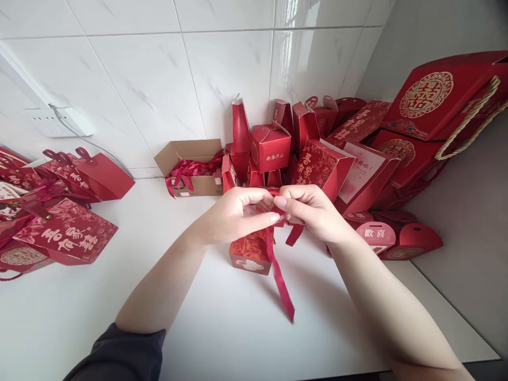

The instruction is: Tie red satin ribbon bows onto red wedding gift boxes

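In the head view a small red gift box point(251, 257) with a gold floral print and a white figure stands on the white table, just below my hands. A dark red ribbon point(282, 283) runs from my fingers down past the box's right side, its cut end resting near the table. My left hand point(248, 214) is curled over the top of the box with the thumb stretched across. My right hand point(307, 210) pinches the ribbon between thumb and forefinger, touching the left fingertips. The top of the box is mostly hidden behind my hands.
A cardboard box point(198, 185) of loose ribbons stands against the tiled wall. Several red boxes point(270, 148) crowd the back, with larger rope-handled ones point(426, 98) stacked at right. More red gift boxes point(75, 233) sit at left below a wall socket point(59, 123).
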